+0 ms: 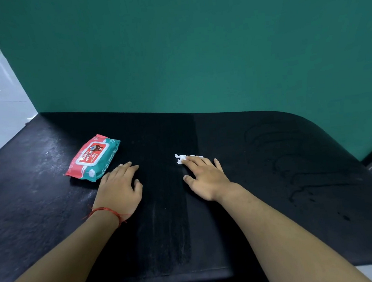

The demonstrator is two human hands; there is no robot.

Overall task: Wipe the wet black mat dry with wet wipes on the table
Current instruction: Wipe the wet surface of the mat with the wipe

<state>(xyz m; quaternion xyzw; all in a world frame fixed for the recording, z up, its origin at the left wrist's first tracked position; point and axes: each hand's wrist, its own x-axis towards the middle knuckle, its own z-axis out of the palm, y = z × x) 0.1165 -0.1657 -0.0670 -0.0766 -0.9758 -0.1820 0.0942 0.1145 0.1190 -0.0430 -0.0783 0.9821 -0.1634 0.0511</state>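
the mat (166,232) lies flat in front of the person and covers the table top, so the table itself is hidden. a small white wipe (183,157) sits on the mat near the middle. the right hand (206,177) presses it down with straight fingers and does not curl round it. the left hand (119,187) lies flat on the mat, fingers apart, holding nothing.

to do this well, i think the right hand should push the wipe in slow, even rows over to the wet marks (295,167) on the right, while the left hand stops the mat sliding. the wipe looks bunched up, so opening it out may help. the pack (93,158) is just beside the left hand if a new one is needed.

part of the wipe is under the fingers. the mat is so dark that it is hard to tell which parts are wet. its left and right ends run out of the picture.
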